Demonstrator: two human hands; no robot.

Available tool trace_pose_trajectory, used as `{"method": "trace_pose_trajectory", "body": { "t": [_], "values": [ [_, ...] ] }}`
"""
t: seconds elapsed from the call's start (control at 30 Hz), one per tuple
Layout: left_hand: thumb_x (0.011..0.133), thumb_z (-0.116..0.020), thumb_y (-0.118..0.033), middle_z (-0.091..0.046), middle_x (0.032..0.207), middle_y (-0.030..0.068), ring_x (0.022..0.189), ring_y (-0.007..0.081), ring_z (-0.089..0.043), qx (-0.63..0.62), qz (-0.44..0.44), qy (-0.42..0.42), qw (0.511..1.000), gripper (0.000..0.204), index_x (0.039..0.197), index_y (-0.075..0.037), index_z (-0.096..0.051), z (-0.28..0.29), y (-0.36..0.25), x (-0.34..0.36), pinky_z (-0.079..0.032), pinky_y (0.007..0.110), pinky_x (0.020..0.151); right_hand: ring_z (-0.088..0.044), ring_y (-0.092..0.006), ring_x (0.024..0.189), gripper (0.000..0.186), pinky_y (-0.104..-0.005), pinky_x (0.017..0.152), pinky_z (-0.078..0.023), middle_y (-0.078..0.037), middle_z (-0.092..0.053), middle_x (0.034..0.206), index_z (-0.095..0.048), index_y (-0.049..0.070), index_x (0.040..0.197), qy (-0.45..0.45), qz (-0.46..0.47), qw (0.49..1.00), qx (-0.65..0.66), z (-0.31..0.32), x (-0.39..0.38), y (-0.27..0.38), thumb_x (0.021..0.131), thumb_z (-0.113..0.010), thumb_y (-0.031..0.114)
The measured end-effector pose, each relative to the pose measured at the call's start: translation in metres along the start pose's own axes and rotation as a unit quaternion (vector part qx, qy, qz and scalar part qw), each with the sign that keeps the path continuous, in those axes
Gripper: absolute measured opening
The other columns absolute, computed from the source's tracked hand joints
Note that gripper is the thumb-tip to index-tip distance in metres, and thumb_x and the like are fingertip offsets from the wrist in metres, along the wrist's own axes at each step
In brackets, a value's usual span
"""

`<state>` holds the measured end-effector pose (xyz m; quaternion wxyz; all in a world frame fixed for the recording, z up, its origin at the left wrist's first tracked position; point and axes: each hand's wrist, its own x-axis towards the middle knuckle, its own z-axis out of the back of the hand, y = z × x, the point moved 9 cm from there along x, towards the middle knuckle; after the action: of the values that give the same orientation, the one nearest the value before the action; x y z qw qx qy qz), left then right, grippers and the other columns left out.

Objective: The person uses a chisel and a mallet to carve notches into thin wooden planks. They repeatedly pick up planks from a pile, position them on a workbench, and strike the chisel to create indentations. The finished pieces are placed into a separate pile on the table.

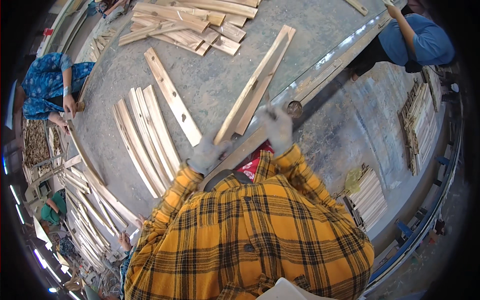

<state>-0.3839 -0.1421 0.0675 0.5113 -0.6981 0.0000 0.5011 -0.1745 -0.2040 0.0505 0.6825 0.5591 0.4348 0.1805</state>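
Observation:
My left hand [206, 154], in a grey glove, is closed on the near end of a wooden slat [250, 90] tipped on its edge. Another slat [268, 82] lies against its right side, reaching away across the table. My right hand [279, 129], also gloved, is smeared by motion beside the slats' near end. A thin dark tool [267, 101] sticks up from its fingers; its kind is too blurred to tell. Just right of that hand, a small round tin [294, 109] stands at the table edge. A knotted slat [172, 95] lies left of the held one.
Several slats [145, 140] lie side by side at left, and a loose pile [195, 25] covers the far table [320, 30]. One person in blue patterned clothes [45, 85] works at far left, another in a blue shirt [415, 40] at far right. Stacked slats [367, 197] stand on the right.

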Motion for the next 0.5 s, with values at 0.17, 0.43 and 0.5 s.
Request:
{"method": "trace_pose_trajectory", "body": {
  "t": [0.17, 0.43, 0.5],
  "values": [
    [0.085, -0.064, -0.035, -0.069, 0.09, 0.0198, 0.074, 0.0317, -0.068, 0.181, -0.121, -0.107, 0.97, 0.075, 0.147, -0.005, -0.034, -0.066, -0.062, 0.043, -0.054, 0.04, 0.07, -0.058, -0.012, 0.085, 0.068, -0.0252, 0.073, -0.05, -0.006, -0.061, 0.102, -0.044, -0.005, 0.135, -0.013, 0.028, 0.99, 0.135, -0.014, 0.007, 0.002, 0.079, -0.078, 0.011],
    [0.073, -0.072, -0.05, -0.054, 0.116, 0.0234, 0.104, 0.0379, -0.057, 0.426, -0.201, -0.179, 0.864, 0.094, 0.145, -0.004, -0.032, -0.065, -0.111, 0.079, -0.049, 0.045, 0.085, -0.066, -0.022, 0.09, 0.052, -0.0339, 0.079, -0.053, -0.014, -0.067, 0.102, -0.055, -0.002, 0.121, -0.192, 0.101, 0.97, -0.108, 0.107, 0.159, 0.115, 0.075, -0.076, 0.012],
    [0.069, -0.076, -0.047, -0.055, 0.112, 0.0203, 0.103, 0.0366, -0.057, 0.51, -0.086, -0.187, 0.835, 0.092, 0.141, -0.003, -0.039, -0.053, -0.077, 0.094, -0.048, 0.045, 0.087, -0.068, -0.0296, 0.089, 0.054, -0.0383, 0.082, -0.052, -0.019, -0.068, 0.1, -0.059, -0.001, 0.115, -0.222, 0.164, 0.924, -0.263, 0.148, 0.23, 0.127, 0.07, -0.08, 0.022]
  ]
}}
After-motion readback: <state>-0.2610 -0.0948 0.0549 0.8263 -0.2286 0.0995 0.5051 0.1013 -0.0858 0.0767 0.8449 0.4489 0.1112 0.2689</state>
